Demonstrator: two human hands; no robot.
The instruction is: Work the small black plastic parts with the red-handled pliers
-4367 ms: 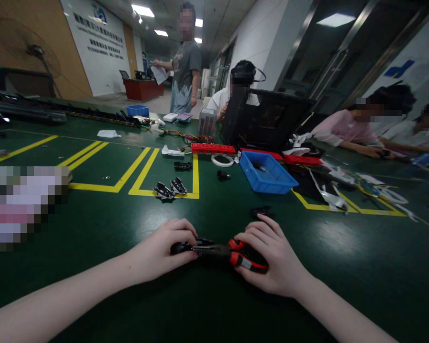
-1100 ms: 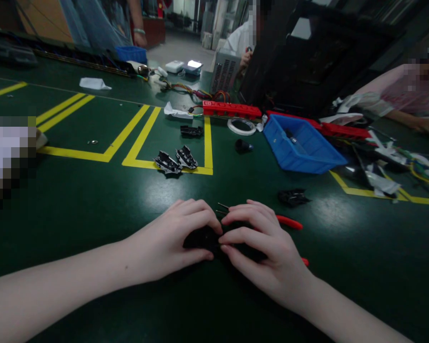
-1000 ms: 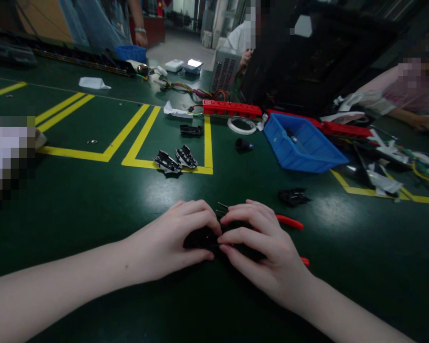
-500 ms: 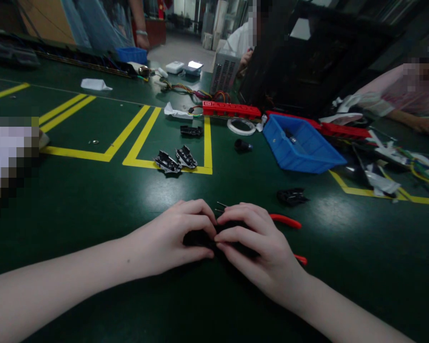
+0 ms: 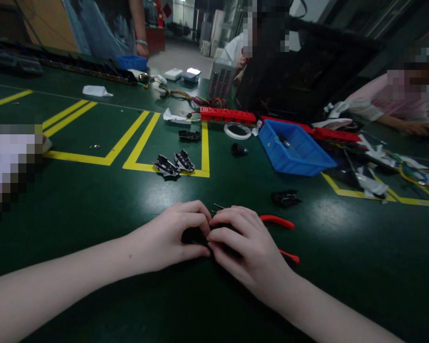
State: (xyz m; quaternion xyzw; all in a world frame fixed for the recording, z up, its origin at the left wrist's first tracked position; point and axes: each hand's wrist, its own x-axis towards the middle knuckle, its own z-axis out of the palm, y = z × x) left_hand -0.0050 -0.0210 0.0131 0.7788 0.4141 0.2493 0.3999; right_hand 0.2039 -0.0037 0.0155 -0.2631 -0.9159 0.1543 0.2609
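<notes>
My left hand and my right hand meet low at the middle of the green table. Both have curled fingers closed on a small black part, mostly hidden between them. Thin metal pins stick out just beyond my fingertips. Red-handled pliers lie on the table under and to the right of my right hand, handles spread apart.
Another black part lies right of my hands; two more sit on a yellow line. A blue bin, red strips, a tape ring and wires are further back. Other people sit at the far right.
The pliers my right hand held earlier now lie on the table. Both hands now close on the black part and have drifted slightly left in the last second.
</notes>
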